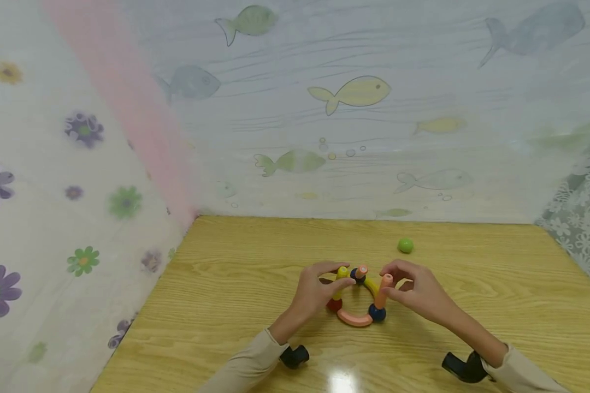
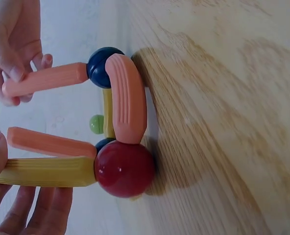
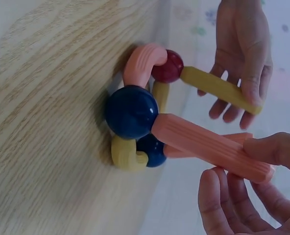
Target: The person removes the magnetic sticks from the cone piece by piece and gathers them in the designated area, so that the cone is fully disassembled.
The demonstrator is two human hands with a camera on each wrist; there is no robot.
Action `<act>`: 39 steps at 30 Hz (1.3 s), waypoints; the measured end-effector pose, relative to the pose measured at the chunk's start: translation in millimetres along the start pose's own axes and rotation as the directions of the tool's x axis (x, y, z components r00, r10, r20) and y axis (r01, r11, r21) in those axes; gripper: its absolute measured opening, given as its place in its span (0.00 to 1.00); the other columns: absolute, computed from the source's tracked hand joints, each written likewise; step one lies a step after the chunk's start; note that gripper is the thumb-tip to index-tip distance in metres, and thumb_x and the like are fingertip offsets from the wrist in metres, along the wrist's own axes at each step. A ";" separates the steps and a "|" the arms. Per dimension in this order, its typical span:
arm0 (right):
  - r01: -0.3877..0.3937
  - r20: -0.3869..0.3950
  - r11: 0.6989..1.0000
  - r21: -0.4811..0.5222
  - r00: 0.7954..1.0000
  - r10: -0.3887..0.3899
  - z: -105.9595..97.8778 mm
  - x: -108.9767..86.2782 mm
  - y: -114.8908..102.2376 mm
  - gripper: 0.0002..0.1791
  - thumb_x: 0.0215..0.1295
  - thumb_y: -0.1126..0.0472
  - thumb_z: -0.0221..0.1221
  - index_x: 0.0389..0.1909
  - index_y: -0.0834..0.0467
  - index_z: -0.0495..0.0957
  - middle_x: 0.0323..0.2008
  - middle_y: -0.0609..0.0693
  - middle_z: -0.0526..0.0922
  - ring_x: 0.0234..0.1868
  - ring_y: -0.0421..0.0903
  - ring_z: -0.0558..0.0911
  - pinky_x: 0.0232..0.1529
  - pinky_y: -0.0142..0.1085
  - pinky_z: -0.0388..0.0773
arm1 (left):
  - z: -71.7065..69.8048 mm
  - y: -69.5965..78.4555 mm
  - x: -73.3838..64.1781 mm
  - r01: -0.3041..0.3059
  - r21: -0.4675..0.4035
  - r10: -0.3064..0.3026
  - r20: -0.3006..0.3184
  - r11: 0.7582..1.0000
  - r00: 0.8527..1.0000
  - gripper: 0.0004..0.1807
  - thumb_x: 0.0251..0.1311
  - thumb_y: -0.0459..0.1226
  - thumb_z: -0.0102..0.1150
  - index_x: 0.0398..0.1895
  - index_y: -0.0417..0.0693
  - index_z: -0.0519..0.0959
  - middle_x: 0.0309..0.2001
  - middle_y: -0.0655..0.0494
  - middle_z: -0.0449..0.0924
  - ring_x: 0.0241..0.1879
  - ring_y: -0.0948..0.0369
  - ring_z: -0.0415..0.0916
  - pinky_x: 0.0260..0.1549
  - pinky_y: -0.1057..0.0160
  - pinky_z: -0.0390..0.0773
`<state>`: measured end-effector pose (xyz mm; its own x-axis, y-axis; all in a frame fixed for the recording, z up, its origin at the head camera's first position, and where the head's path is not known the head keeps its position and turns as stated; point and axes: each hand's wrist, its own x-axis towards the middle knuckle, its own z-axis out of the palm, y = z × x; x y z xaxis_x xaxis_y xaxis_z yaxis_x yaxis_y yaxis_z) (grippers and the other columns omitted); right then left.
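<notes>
"Head view, L to R?"

"L hand (image 1: 311, 292): thumb + fingers bent, pinching yellow rod (image 2: 49, 171), upright on red ball (image 2: 125, 169), ring's (image 1: 371, 285) L side."

"Ring?"

"On table (image 1: 226, 327) btwn hands; curved orange pc (image 1: 355, 318) near, meets blue ball (image 1: 377, 313) near R. Green ball (image 1: 405, 245) far, apart."

"R hand (image 1: 418, 292)?"

"Curled, pinching orange rod (image 3: 208, 144) atop that blue."
</notes>
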<state>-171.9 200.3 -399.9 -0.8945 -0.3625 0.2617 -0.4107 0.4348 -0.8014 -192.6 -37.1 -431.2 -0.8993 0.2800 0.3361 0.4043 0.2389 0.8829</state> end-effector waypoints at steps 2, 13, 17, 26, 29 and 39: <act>-0.022 -0.006 1.000 0.004 1.000 0.022 -2.3 -2.6 0.0 0.10 0.59 0.64 0.65 0.41 0.57 0.77 0.35 0.49 0.79 0.34 0.41 0.78 0.28 0.35 0.78 | -4.2 3.2 -2.5 0.011 -0.004 -0.011 -0.006 1.000 1.000 0.18 0.55 0.39 0.66 0.49 0.47 0.82 0.48 0.53 0.80 0.49 0.57 0.76 0.38 0.67 0.78; 0.016 -0.042 1.000 0.010 0.999 -0.016 -9.8 -17.4 -0.7 0.10 0.56 0.71 0.65 0.37 0.59 0.76 0.36 0.52 0.78 0.35 0.41 0.79 0.29 0.34 0.79 | -30.5 36.8 -19.3 0.010 -0.016 -0.010 -0.031 1.000 0.999 0.15 0.55 0.32 0.66 0.46 0.39 0.81 0.42 0.47 0.79 0.43 0.51 0.77 0.36 0.66 0.79; 0.022 -0.038 1.000 -0.009 0.999 -0.022 -14.3 -24.8 1.0 0.10 0.54 0.73 0.65 0.35 0.61 0.76 0.34 0.52 0.77 0.34 0.40 0.79 0.29 0.34 0.79 | -37.0 37.1 -23.1 0.028 0.001 -0.028 -0.034 1.000 0.999 0.14 0.54 0.32 0.67 0.45 0.40 0.82 0.44 0.46 0.79 0.45 0.52 0.77 0.35 0.65 0.79; 0.011 0.010 1.000 -0.024 1.000 -0.010 -25.2 -40.4 12.1 0.08 0.55 0.72 0.64 0.35 0.61 0.77 0.34 0.52 0.76 0.33 0.40 0.78 0.29 0.34 0.79 | -52.6 34.5 -33.0 0.097 -0.014 -0.097 -0.007 0.995 0.995 0.11 0.55 0.30 0.66 0.42 0.41 0.81 0.46 0.45 0.78 0.48 0.51 0.76 0.38 0.65 0.79; 0.002 0.051 0.999 -0.037 0.999 0.000 -29.4 -44.3 16.5 0.07 0.57 0.70 0.64 0.35 0.61 0.78 0.33 0.53 0.77 0.33 0.39 0.78 0.30 0.34 0.79 | -56.6 25.3 -36.2 0.107 -0.020 -0.107 -0.002 0.994 0.994 0.10 0.54 0.28 0.65 0.40 0.42 0.81 0.45 0.45 0.78 0.47 0.50 0.76 0.38 0.63 0.79; -0.051 0.235 0.993 -0.105 0.969 0.075 -36.7 -51.3 41.1 0.05 0.57 0.65 0.66 0.33 0.57 0.78 0.31 0.45 0.79 0.31 0.36 0.77 0.28 0.33 0.77 | -67.0 -17.6 -44.0 0.133 0.147 -0.142 0.056 0.980 0.988 0.07 0.54 0.31 0.67 0.36 0.44 0.83 0.38 0.54 0.81 0.39 0.56 0.78 0.36 0.65 0.78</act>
<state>-149.4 267.0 -426.5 -0.8559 -0.5127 0.0670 -0.3806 0.5371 -0.7528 -171.3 -115.9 -439.5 -0.9368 0.2950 0.1883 0.3017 0.4077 0.8618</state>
